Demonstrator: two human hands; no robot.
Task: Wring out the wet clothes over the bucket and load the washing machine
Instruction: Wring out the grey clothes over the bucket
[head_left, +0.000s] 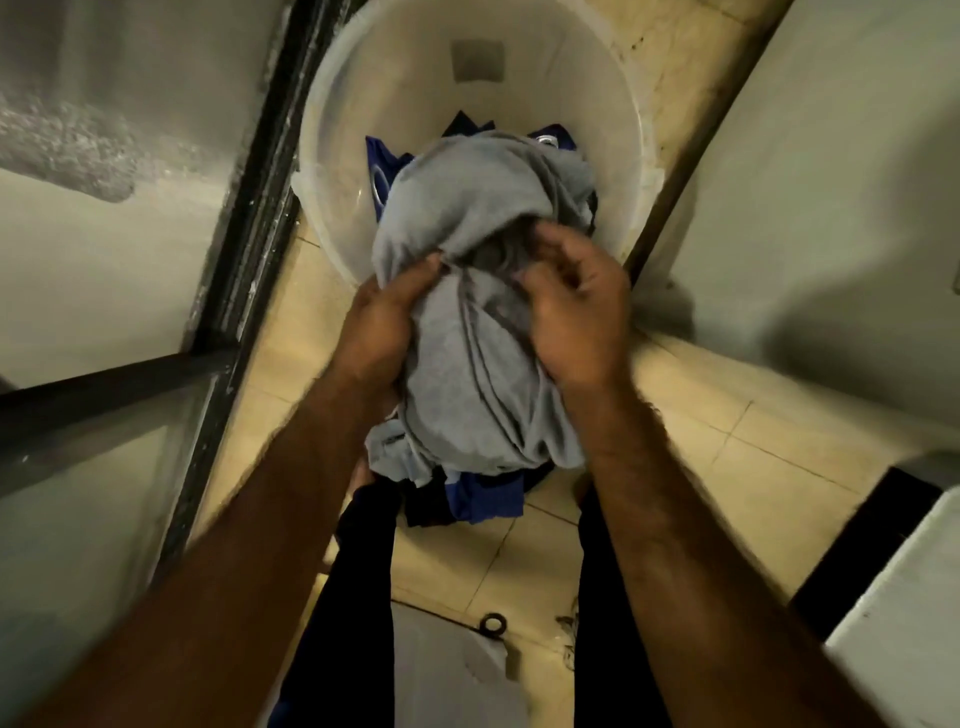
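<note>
A wet grey garment stretches from inside the white plastic bucket up towards me, bunched in folds. My left hand grips its left side, fingers curled into the cloth. My right hand holds its right side, the fingers curled over a fold near the bucket's near rim. Blue and dark clothes lie in the bucket under the grey one. More blue and dark cloth hangs below the grey bundle, above the floor.
The bucket stands on beige floor tiles. A black-framed glass door runs along the left. A white appliance body rises on the right, with a white and black edge lower right. My dark-trousered legs stand below.
</note>
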